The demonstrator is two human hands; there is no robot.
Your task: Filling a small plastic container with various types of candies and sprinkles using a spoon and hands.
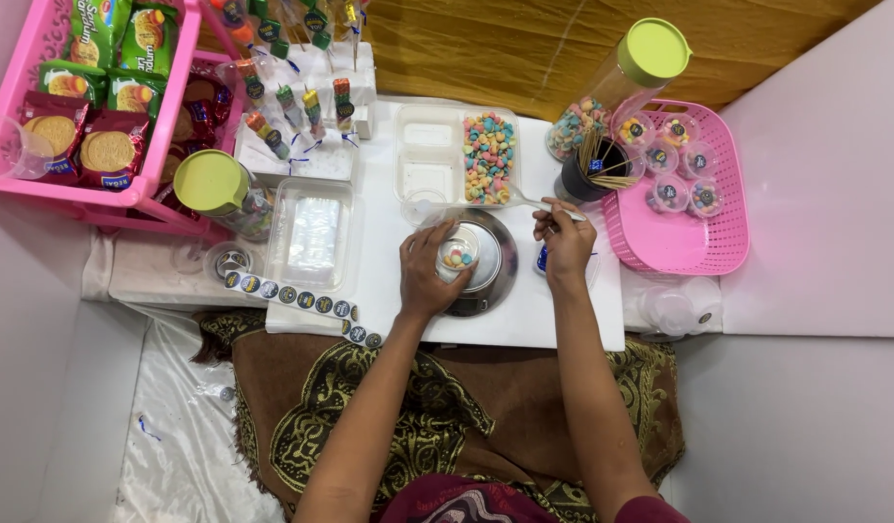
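- The left hand (425, 273) grasps a small clear cup (457, 255) of pastel candies, standing on a round metal scale (495, 266) near the desk's front edge.
- The right hand (566, 242) pinches what seems a thin spoon (539, 202), angled toward the white tray (429, 155) of candies (488, 157) behind.

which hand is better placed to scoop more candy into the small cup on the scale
Right: the right hand holds the spoon beside the candy tray, while the left hand steadies the small cup.
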